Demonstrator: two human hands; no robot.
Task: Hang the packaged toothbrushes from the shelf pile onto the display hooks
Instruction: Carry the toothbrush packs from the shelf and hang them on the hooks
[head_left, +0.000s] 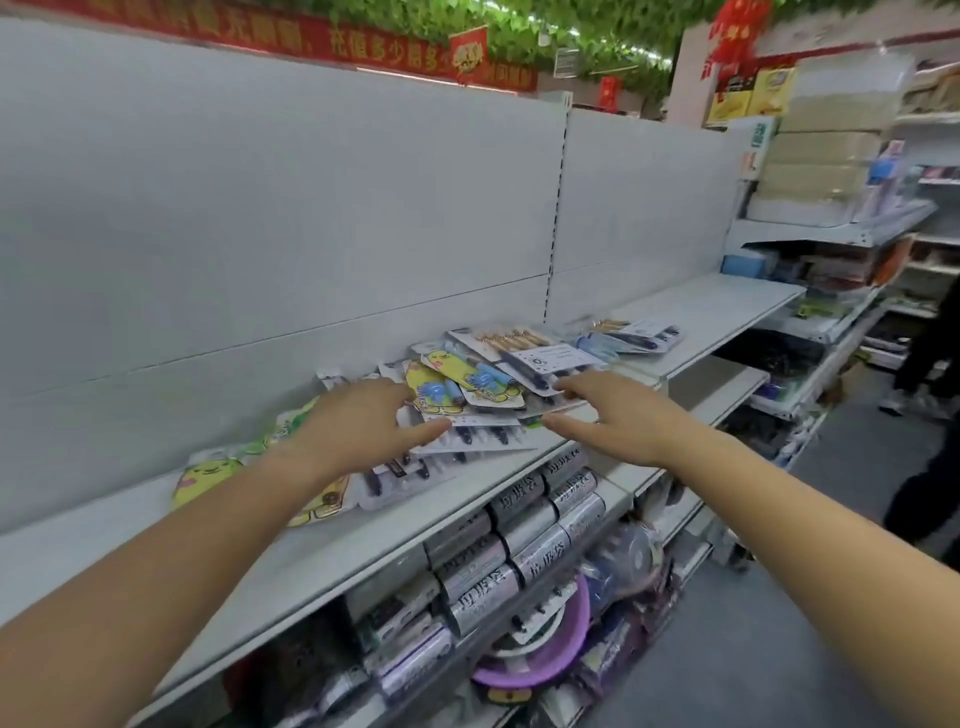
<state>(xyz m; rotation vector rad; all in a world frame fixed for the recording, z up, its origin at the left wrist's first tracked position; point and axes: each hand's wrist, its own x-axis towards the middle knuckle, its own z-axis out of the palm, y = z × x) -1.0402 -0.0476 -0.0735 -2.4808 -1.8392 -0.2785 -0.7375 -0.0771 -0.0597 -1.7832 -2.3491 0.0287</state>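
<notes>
Two bare forearms are reaching in from the bottom edge toward the loose pile of flat card-and-plastic toothbrush packs (483, 384), which is lying on the long white metal shelf (311, 561) against the plain white back panel (260, 208). Left of the pile, yellow cartoon-printed packs (208, 478) are lying flat on the same shelf, partly hidden under the left forearm. The left hand (358, 421) is hovering over the pile's left side, its fingers stretched nearly straight and spread, gripping nothing. The right hand (608, 410) is reaching at the pile's right edge, its fingers straight and slightly apart and its thumb held lower; it is holding nothing, and whether its fingertips are touching a pack I cannot tell. Below the pile, silver cylindrical rolls with dark lettering (519, 540) are sitting stacked on a lower shelf, with a round purple plastic basin (540, 660) lying beneath them. Right of the pile, a smaller heap of similar packs (628, 332) is resting on the next shelf section. Far to the pile's right, a person in dark trousers (930, 467) is standing in the aisle.
</notes>
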